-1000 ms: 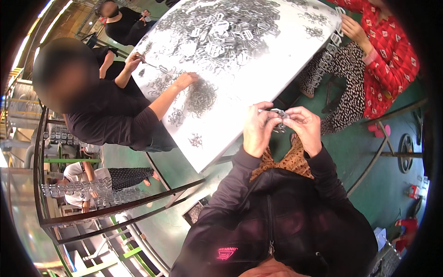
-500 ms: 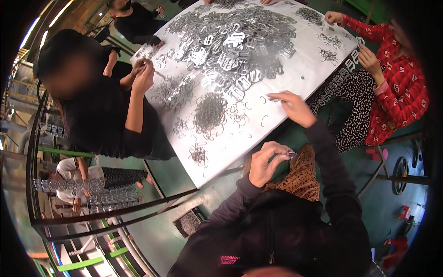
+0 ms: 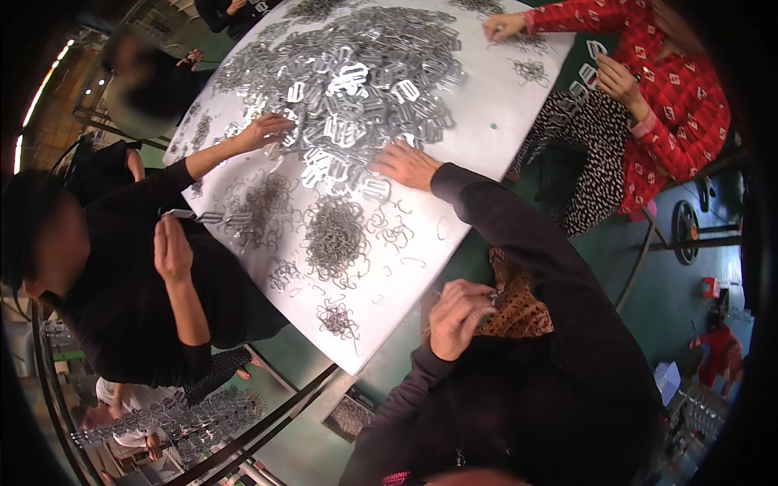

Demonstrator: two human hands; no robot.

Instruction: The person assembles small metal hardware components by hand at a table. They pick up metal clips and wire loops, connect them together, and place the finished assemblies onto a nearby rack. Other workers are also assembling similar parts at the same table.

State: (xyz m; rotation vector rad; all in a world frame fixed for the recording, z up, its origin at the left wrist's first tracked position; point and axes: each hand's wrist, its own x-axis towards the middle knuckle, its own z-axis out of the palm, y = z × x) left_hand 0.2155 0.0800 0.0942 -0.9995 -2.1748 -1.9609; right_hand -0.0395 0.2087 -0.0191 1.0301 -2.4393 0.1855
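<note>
My left hand [image 3: 460,319] is above my lap, just off the near table edge. Its thumb and fingers pinch a small shiny metal piece [image 3: 496,297], mostly covered by the fingertips. My right hand [image 3: 408,165] is stretched out over the table, palm down. Its fingers reach onto the near edge of a big heap of flat silver metal buckles [image 3: 369,105] and touch some of them; nothing shows held in it. Closer to me on the white table lies a dense pile of thin wire hooks [image 3: 335,240], with loose hooks scattered around it.
On the left a person in black [image 3: 121,292] reaches to the heap and holds a short chain of buckles [image 3: 212,218]. A person in red [image 3: 677,121] works on the right. The white tabletop [image 3: 381,312] ends before my lap. A tray [image 3: 348,416] is at lower left.
My right hand has moved forward and left from the loose hooks to the buckle heap. My left hand still pinches the small piece. The view has shifted; the person in black now reaches out.
</note>
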